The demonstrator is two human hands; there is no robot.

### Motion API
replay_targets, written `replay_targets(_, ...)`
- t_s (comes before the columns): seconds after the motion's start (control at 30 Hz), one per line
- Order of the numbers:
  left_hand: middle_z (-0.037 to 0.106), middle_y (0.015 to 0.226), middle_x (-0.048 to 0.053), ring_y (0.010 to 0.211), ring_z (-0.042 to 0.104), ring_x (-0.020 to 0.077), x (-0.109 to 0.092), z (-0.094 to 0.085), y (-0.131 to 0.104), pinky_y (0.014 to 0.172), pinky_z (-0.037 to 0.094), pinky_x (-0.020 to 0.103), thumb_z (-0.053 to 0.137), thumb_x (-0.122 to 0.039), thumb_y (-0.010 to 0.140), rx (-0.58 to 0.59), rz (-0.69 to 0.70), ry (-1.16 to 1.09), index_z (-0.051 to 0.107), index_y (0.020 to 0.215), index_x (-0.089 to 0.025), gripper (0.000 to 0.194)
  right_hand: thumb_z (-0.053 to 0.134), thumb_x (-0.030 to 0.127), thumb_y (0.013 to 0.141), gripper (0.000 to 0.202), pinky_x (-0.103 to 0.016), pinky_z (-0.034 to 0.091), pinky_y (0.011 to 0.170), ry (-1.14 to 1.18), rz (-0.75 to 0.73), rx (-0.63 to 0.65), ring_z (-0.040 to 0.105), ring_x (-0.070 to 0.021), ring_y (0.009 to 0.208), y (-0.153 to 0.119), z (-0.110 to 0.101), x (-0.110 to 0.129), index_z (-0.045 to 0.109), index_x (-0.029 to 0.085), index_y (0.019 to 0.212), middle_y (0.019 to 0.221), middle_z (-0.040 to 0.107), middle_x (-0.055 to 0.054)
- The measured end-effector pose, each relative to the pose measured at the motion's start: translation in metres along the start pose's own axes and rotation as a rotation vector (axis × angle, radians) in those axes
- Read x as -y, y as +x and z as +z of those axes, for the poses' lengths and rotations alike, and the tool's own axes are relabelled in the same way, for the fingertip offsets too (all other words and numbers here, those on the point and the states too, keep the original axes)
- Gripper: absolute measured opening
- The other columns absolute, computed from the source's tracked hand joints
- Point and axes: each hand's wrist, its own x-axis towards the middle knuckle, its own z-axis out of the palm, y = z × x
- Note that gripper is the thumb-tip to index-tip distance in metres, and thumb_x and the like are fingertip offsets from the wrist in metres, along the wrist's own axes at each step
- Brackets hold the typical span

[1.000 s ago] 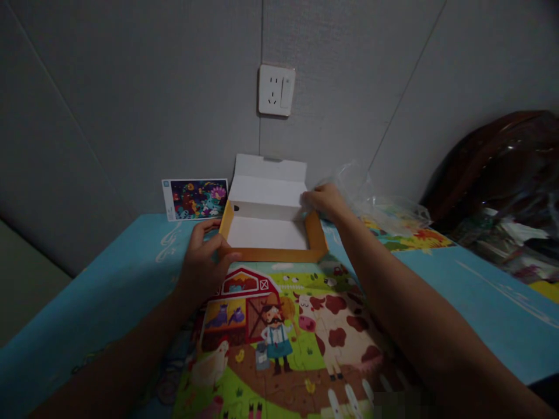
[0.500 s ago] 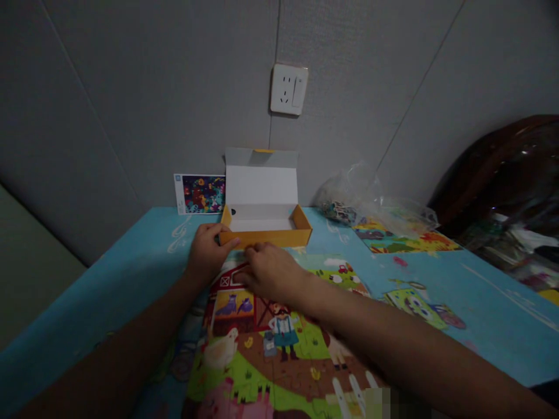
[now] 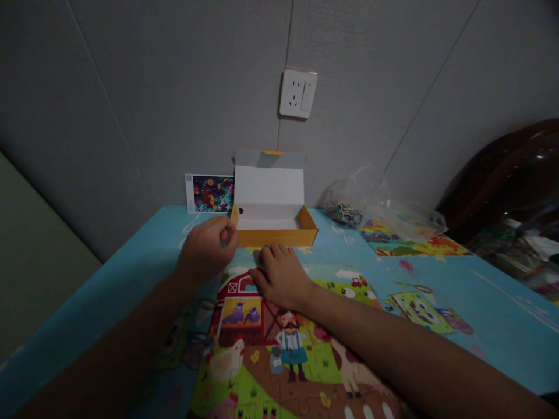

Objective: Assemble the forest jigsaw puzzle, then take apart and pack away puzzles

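Note:
A farm jigsaw puzzle [image 3: 248, 355] with a barn, a farmer and animals lies assembled in front of me. Across its upper edge rests my right hand [image 3: 282, 276], palm down, thumb apart from the other fingers. My left hand [image 3: 207, 247] is curled closed beside the left front corner of a yellow cardboard box [image 3: 277, 237], and I see nothing in its fingers. The box stands behind the puzzle with its lid raised, showing a white inside. My right fingertips are just in front of the box.
A dark picture card [image 3: 213, 194] leans against the wall left of the box. To the right, a clear plastic bag [image 3: 358, 195] with pieces inside partly covers a colourful picture sheet [image 3: 410, 241]. A blue cartoon-print cloth [image 3: 493, 326] covers the table. A wall socket [image 3: 297, 94] is above.
My left hand has let go of the box's left front corner and curled up. My right hand has flattened out at the puzzle's top edge. The view has shifted slightly left.

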Motion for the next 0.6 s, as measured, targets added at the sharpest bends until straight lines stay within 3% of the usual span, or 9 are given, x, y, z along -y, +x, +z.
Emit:
replay_targets(0.1, 0.058, 0.068, 0.002, 0.066, 0.056, 0.0197, 0.000, -0.005, -0.007, 0.065, 0.042, 0.032, 0.053, -0.029, 0.082, 0.407, 0.148, 0.057, 0.056, 0.071, -0.021, 0.014, 0.045, 0.039, 0.093, 0.030, -0.040, 0.040, 0.082, 0.045, 0.023, 0.012, 0.056, -0.0269, 0.093, 0.005, 0.001, -0.004, 0.060, 0.014, 0.099, 0.100, 0.064, -0.013)
replay_targets(0.2, 0.064, 0.090, 0.007, 0.080, 0.060, 0.0226, 0.000, -0.001, -0.015, 0.070, 0.043, 0.032, 0.057, -0.032, 0.081, 0.607, 0.182, 0.045, 0.058, 0.087, -0.019, 0.014, 0.049, 0.033, 0.091, 0.024, -0.037, 0.040, 0.082, 0.117, 0.053, 0.021, 0.056, -0.0251, 0.092, 0.007, 0.000, -0.008, 0.062, 0.014, 0.097, 0.099, 0.064, -0.013)
replay_targets(0.37, 0.061, 0.101, 0.012, 0.088, 0.059, 0.0237, 0.001, 0.001, -0.015, 0.075, 0.044, 0.033, 0.055, -0.032, 0.079, 0.677, 0.104, 0.001, 0.053, 0.090, -0.017, 0.019, 0.056, 0.026, 0.087, 0.015, -0.033, 0.039, 0.080, 0.300, 0.073, 0.003, 0.056, -0.0214, 0.091, 0.006, 0.000, -0.015, 0.064, 0.015, 0.093, 0.096, 0.065, -0.010)
replay_targets(0.5, 0.062, 0.085, 0.006, 0.076, 0.058, 0.0217, 0.001, -0.001, -0.009, 0.066, 0.041, 0.031, 0.054, -0.032, 0.076, 0.719, -0.047, -0.090, 0.049, 0.086, -0.019, 0.017, 0.059, 0.023, 0.084, 0.008, -0.030, 0.037, 0.074, 0.433, 0.087, -0.003, 0.057, -0.0187, 0.082, 0.006, 0.002, -0.020, 0.063, 0.017, 0.088, 0.086, 0.067, -0.005)
replay_targets(0.6, 0.062, 0.078, 0.002, 0.071, 0.057, 0.0188, 0.001, 0.003, -0.007, 0.063, 0.040, 0.029, 0.050, -0.024, 0.074, 0.666, -0.076, -0.205, 0.050, 0.083, -0.020, 0.010, 0.061, 0.023, 0.083, 0.006, -0.028, 0.035, 0.069, 0.506, 0.094, -0.014, 0.055, -0.0169, 0.075, 0.007, 0.004, -0.023, 0.062, 0.018, 0.085, 0.081, 0.066, -0.004)
